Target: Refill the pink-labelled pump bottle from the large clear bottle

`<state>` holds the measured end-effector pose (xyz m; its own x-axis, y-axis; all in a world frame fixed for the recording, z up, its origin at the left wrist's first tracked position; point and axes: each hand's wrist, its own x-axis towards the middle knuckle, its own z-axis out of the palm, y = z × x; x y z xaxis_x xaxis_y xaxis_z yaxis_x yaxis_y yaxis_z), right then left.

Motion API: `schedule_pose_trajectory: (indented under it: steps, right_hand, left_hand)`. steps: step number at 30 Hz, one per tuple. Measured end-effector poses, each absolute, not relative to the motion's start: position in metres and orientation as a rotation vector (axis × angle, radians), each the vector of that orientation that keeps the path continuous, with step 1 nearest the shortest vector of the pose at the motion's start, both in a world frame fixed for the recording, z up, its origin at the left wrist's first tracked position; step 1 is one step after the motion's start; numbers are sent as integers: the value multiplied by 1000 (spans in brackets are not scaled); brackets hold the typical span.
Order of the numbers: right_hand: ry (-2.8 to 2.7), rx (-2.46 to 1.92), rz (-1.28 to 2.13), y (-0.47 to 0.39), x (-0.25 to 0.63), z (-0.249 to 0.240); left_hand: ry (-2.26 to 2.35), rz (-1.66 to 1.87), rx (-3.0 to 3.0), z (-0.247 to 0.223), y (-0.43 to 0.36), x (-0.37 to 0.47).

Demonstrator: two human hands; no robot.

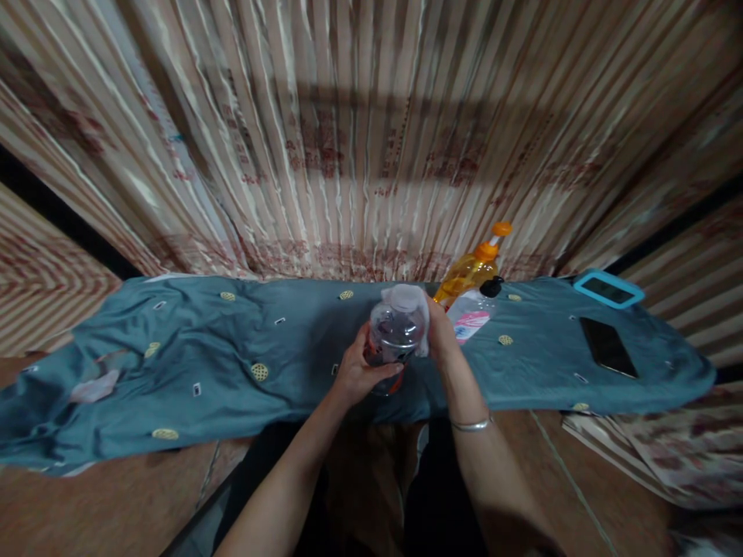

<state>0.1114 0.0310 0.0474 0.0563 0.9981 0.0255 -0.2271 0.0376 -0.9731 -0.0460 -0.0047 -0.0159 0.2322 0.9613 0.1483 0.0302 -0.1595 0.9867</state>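
Two hands: left hand [358, 374], right hand [439, 331], gripping one jar [395, 334].

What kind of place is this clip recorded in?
Probably a room in a home: striped curtains hang behind a low surface draped in a teal sheet, with an orange bottle and a phone lying on it.

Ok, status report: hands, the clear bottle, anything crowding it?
Left hand grips clear bottle. Right hand presses white cloth to it. Orange pump bottle stands close behind; phone well right.
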Motion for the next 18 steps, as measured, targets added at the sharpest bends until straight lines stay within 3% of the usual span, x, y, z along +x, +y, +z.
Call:
schedule_pose_trajectory:
  steps: [3,7,18]
  right_hand:
    - [-980,-958,1464,35,117,44]
    - [-960,-934,1507,36,117,41]
    - [-804,-918,1134,27,95,41]
  left_hand:
    - [1000,1130,1543,-15,-7,-47]
    - [1068,1207,1563,-14,-5,-48]
    - [1037,1373,1394,-10,-4,-37]
